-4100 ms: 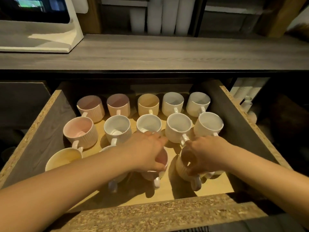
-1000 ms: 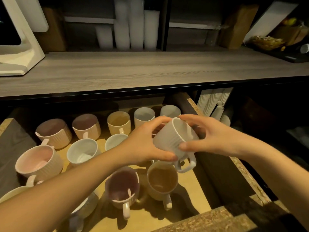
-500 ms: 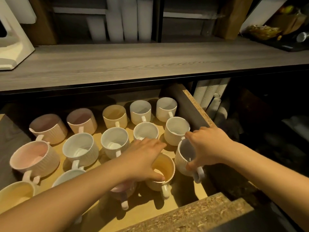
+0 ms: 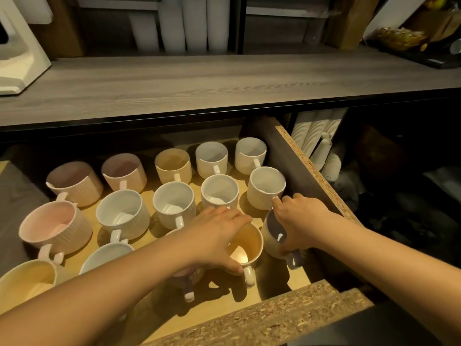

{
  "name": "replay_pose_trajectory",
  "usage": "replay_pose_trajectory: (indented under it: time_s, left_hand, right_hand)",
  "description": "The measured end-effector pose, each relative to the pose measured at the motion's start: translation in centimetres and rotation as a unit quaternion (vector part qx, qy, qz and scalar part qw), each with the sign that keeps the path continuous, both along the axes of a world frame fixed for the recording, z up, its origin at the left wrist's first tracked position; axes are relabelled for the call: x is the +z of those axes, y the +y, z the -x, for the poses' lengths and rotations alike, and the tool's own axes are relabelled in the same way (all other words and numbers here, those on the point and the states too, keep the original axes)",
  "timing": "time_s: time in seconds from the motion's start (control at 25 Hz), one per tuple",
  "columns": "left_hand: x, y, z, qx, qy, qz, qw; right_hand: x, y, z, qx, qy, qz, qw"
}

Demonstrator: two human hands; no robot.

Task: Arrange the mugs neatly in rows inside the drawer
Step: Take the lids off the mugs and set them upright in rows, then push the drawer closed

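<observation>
Step judged in hand: seating the white mug (image 4: 272, 242) at the front-right corner of the drawer (image 4: 313, 168). It should be set upright, in line with the column behind, handle turned frontward like its neighbours and clear of the side wall. The right hand (image 4: 301, 219) grasped its rim from above, fingers curled. The left hand (image 4: 214, 236), palm down, clasped the yellow mug (image 4: 247, 243) just beside it.

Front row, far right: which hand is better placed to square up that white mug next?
Right. The right hand grips the white mug beside the drawer wall; the left hand is busy holding the yellow mug.
</observation>
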State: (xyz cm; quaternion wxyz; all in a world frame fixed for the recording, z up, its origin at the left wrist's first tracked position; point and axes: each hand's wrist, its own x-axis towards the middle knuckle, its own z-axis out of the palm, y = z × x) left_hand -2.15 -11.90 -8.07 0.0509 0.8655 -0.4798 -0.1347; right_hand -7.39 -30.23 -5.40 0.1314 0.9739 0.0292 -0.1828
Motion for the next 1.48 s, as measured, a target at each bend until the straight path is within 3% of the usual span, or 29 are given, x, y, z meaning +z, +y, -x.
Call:
replay_pose_trajectory:
  time_s: [0.28, 0.64, 0.76, 1.0, 1.12, 1.48]
  left_hand:
    - [3.5, 1.9, 1.0, 0.007, -0.048, -0.009, 0.999]
    - [7.6, 12.6, 10.6, 0.153, -0.040, 0.045, 0.986]
    - [6.4, 14.1, 13.0, 0.202, -0.054, 0.054, 0.976]
    - [3.9, 14.3, 14.6, 0.273, -0.172, 0.053, 0.945]
    - [3.1, 14.0, 15.3, 0.284, -0.241, 0.072, 0.925]
    - [2.5, 13.4, 13.1, 0.279, -0.292, 0.111, 0.908]
  right_hand:
    - [3.1, 2.7, 0.7, 0.071, -0.113, -0.047, 0.990]
    - [4.7, 11.3, 8.0, 0.146, -0.175, -0.222, 0.948]
    - [3.6, 12.7, 9.5, 0.165, -0.193, -0.211, 0.944]
    - [1.0, 13.0, 12.0, 0.117, -0.287, -0.175, 0.934]
    - [0.0, 12.1, 12.8, 0.086, -0.322, -0.148, 0.931]
    - [-1.0, 11.3, 10.6, 0.087, -0.390, -0.143, 0.906]
